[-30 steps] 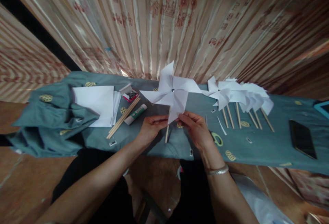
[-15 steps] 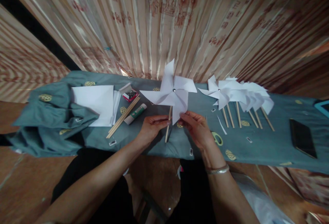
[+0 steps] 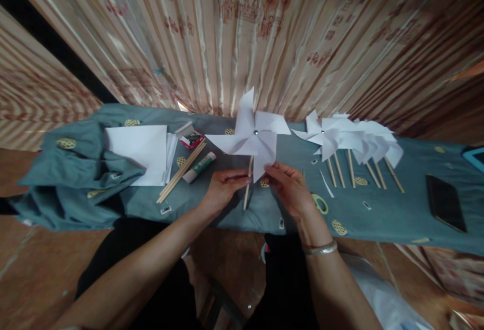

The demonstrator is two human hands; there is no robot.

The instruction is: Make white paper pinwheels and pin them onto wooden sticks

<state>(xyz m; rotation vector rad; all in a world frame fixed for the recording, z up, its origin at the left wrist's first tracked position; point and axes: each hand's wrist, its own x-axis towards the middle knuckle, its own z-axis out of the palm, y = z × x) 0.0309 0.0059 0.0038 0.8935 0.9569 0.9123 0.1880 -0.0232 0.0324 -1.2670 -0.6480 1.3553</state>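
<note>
A white paper pinwheel (image 3: 245, 141) with a silver pin at its centre is held up in front of me, above the cloth. My left hand (image 3: 223, 188) pinches its wooden stick (image 3: 247, 196) just below the blades. With thumb and fingers closed, my right hand (image 3: 287, 183) grips the tip of the lowest blade. Right of it, several more white pinwheels (image 3: 323, 135) on sticks lie overlapping in a row. Green-handled scissors (image 3: 319, 204) lie beside my right wrist, partly hidden by it.
On the green cloth (image 3: 234, 221), to the left, are a stack of white paper (image 3: 139, 151), wooden sticks (image 3: 181, 172), a glue stick (image 3: 199, 167) and an open red box of pins (image 3: 191, 138). A paper strip (image 3: 326, 184) and a dark phone (image 3: 446, 203) lie rightward. A curtain (image 3: 245, 42) hangs behind.
Almost nothing differs. The pinwheel's blades have tilted very slightly, while both hands keep the same hold.
</note>
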